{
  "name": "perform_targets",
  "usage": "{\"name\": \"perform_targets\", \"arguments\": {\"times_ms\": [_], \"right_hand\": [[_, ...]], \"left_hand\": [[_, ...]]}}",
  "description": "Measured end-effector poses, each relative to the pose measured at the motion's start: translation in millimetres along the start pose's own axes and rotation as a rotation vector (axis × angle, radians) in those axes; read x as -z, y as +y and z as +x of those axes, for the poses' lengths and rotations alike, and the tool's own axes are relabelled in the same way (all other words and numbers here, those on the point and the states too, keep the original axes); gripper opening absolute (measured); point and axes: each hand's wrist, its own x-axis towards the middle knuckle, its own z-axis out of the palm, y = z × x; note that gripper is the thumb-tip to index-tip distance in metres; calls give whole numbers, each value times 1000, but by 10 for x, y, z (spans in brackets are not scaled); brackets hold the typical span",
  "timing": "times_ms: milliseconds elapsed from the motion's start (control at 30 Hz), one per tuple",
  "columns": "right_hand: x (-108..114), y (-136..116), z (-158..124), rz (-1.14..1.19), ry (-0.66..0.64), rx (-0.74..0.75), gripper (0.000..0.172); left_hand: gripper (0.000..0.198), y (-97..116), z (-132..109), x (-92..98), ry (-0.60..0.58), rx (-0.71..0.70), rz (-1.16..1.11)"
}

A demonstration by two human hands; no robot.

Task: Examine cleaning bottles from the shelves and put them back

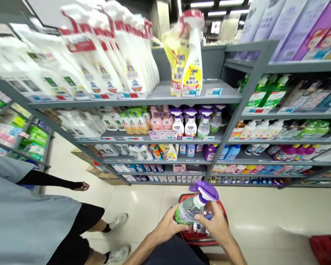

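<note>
**Gripping a spray bottle [192,208] above my basket**

My left hand [167,226] and my right hand [213,223] are both closed around it, fingers curled on either side of its body, with neither hand open. The bottle is tilted, its purple trigger head [205,191] pointing up toward 1 o'clock, and its green-labelled front faces my left hand (the print is too blurred to read). Just below, at 6 o'clock, is a red shopping basket [222,213], with small bottles [200,227] showing beneath my hands.

Past the basket, at 12 o'clock, stands grey metal shelving [135,100]. Purple-topped spray bottles [190,123] much like mine line its second shelf, and white spray bottles [99,62] crowd the shelf above, beside yellow-labelled OMO bottles [191,70]. Purple boxes [300,31] sit higher up at 1 o'clock.

At 9 o'clock, a person [24,217] in a grey-blue top, black shorts and white sneakers [118,222] stands on the tiled floor [253,209], one hand [81,186] reaching out. A red bag-like thing [324,249] lies at 4 o'clock.
</note>
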Motion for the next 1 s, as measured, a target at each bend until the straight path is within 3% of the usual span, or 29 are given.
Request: {"name": "perform_targets", "arguments": {"times_ms": [133,267,367,500,633,800,1000], "right_hand": [[-233,-295,-48,9,-59,-10,50],[-505,-749,-17,57,-130,47,48],[-788,-1049,-22,32,-149,50,50],[-1231,-1332,-157,-29,-198,49,63],[-1558,-1607,-390,-65,-281,50,56],[-1709,-1865,-577,-55,-302,70,45],[-1755,-1934,-466,146,-221,91,54]], "left_hand": [[71,423,-326,79,19,-54,62],[77,791,-690,344,48,-167,86],[75,943,-958,557,110,-222,10],[54,1009,-1305,796,67,-199,-22],[46,985,-1643,1007,76,-174,-16],[46,950,-1886,1161,77,-185,75],[48,1077,-1809,1207,65,-229,41]]}}
